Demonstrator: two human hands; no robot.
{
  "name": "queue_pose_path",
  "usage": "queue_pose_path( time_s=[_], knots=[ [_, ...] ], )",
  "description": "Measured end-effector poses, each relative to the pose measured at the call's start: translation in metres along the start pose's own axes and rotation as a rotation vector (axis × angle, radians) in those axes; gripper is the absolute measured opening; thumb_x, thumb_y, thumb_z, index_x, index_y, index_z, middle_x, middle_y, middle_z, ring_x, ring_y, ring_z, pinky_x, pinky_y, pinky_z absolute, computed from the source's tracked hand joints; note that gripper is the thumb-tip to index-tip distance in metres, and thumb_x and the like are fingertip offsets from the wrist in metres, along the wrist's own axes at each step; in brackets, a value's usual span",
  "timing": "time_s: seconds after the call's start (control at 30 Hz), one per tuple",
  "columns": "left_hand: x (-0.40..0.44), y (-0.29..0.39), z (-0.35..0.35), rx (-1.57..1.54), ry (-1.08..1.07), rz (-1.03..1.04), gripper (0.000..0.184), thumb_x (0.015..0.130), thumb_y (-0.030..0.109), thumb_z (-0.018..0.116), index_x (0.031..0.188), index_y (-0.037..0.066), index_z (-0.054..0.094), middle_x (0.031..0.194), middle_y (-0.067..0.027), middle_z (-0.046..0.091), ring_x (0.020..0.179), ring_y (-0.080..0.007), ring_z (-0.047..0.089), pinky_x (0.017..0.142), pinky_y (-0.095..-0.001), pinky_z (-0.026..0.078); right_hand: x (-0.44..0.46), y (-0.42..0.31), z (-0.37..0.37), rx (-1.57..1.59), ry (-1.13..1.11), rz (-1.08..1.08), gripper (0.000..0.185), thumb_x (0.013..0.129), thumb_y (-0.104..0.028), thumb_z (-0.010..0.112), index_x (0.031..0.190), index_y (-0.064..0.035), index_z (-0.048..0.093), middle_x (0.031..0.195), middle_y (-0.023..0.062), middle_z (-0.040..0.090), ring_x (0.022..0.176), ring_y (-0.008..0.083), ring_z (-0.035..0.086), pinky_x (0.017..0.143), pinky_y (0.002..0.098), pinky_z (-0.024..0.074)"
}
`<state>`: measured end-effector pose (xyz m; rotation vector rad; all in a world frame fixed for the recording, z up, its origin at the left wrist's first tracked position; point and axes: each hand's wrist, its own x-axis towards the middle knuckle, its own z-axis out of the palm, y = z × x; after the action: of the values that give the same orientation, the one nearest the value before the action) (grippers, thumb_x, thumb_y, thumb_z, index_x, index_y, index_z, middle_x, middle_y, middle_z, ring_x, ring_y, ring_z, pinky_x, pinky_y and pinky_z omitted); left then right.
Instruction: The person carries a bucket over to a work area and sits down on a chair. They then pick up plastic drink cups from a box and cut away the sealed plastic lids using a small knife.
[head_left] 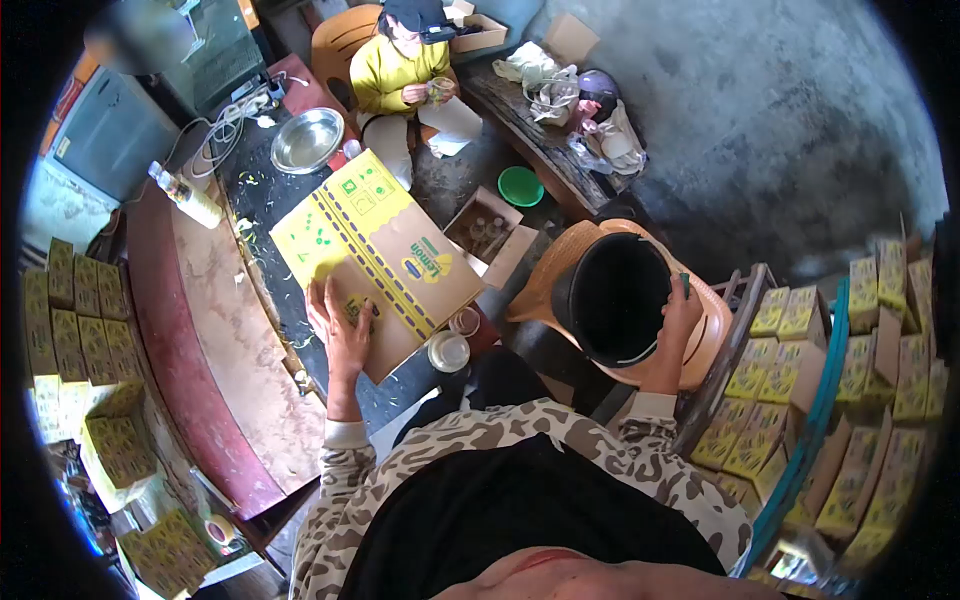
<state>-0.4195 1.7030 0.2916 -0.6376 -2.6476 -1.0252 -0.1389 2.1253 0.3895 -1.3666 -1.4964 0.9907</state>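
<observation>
My open left hand rests on the box, near the right edge of the table. It looks light but stiff; I'd hold opposite sides. My right hand grips something green.

Large carton: one, 10 o'clock
Black bucket: one, 3 o'clock
Orange chairs: two, 11 o'clock and 3 o'clock
Steel basin: one, 10 o'clock
Green round item: one, towards 1 o'clock
Bottle: one, 10 o'clock
Tape roll: one, 8 o'clock
Small yellow boxes: many, exact count unclear
</observation>
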Motion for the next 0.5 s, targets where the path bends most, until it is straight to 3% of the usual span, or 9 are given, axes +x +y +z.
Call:
queue_pose_path(
  time_s=[0.17, 0.3, 0.37, 0.5],
  knots=[
    [0.004, 0.017, -0.001, 0.123, -0.024, -0.173, 0.074, 0.091, 0.032, 0.066, 0.151, 0.01, 0.03, 0.158, -0.0221, 0.017, 0.147, -0.0448, 0.006, 0.118, -0.0564, 0.012, 0.059, 0.037, 0.072, 0.005, -0.201, 0.139, 0.025, 0.09, -0.026, 0.07, 0.081, -0.0056, 0.061, 0.062, -0.0025, 0.046, 0.047, 0.0064, 0.04, 0.042, 0.023, 0.0326],
    [0.005, 0.028, 0.001, 0.29, -0.03, -0.289, 0.068, 0.096, 0.04, 0.056, 0.152, 0.012, 0.029, 0.16, -0.0174, 0.016, 0.148, -0.0427, 0.007, 0.116, -0.0612, 0.011, 0.103, 0.038, 0.134, -0.084, -0.372, 0.177, 0.025, 0.091, -0.027, 0.069, 0.081, -0.006, 0.061, 0.064, -0.0009, 0.047, 0.049, 0.0076, 0.043, 0.044, 0.0247, 0.0347],
    [0.006, 0.029, 0.003, 0.372, -0.015, -0.282, 0.066, 0.098, 0.038, 0.053, 0.153, 0.013, 0.028, 0.16, -0.0167, 0.018, 0.149, -0.0418, 0.008, 0.117, -0.0578, 0.01, 0.126, 0.035, 0.16, -0.128, -0.445, 0.194, 0.025, 0.092, -0.027, 0.068, 0.08, -0.0066, 0.06, 0.064, -0.001, 0.047, 0.05, 0.008, 0.044, 0.045, 0.0258, 0.0356],
    [0.006, 0.029, 0.006, 0.34, 0.016, -0.332, 0.067, 0.098, 0.043, 0.05, 0.153, 0.012, 0.029, 0.16, -0.0156, 0.019, 0.149, -0.0396, 0.01, 0.115, -0.062, 0.008, 0.16, 0.031, 0.201, -0.051, -0.571, 0.186, 0.023, 0.092, -0.026, 0.068, 0.083, -0.0061, 0.061, 0.064, -0.0026, 0.046, 0.049, 0.0071, 0.041, 0.044, 0.0244, 0.0346]
  ],
)
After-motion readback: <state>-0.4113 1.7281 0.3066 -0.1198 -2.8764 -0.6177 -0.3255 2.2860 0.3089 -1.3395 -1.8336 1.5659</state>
